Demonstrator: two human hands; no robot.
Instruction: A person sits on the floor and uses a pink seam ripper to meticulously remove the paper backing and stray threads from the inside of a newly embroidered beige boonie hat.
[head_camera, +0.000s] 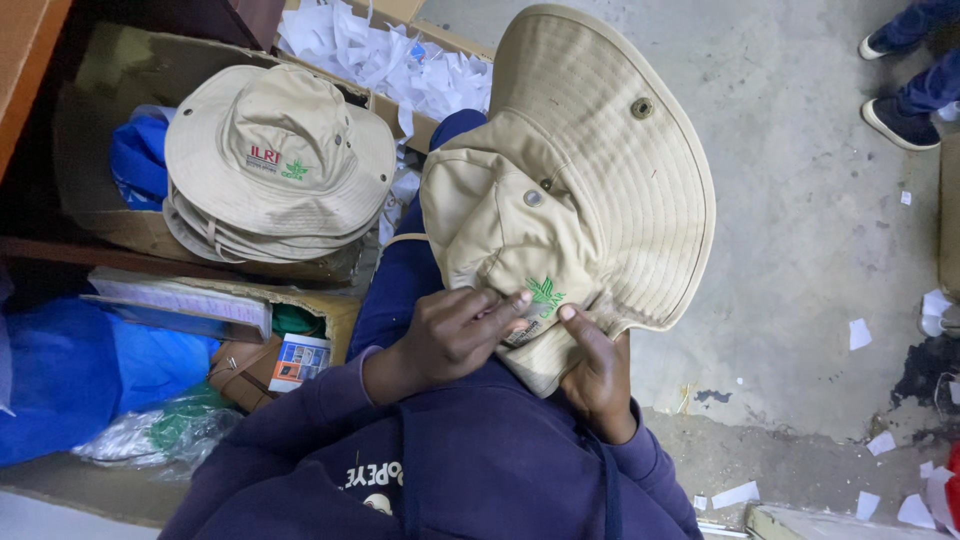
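Note:
A beige wide-brimmed hat (590, 170) with metal eyelets and a green embroidered emblem rests over my lap. My left hand (450, 335) presses its fingers on the crown beside the emblem. My right hand (598, 375) grips the lower edge of the crown from underneath, thumb up by the emblem. Both hands hold the same hat. To the left, a stack of matching beige hats (278, 165) sits in a cardboard box.
A cardboard box (120, 70) holds the hat stack and blue fabric. Another box of white paper scraps (385, 55) lies behind. Blue plastic bags (90, 370) sit at left. Another person's shoes (900, 120) stand at top right on the concrete floor.

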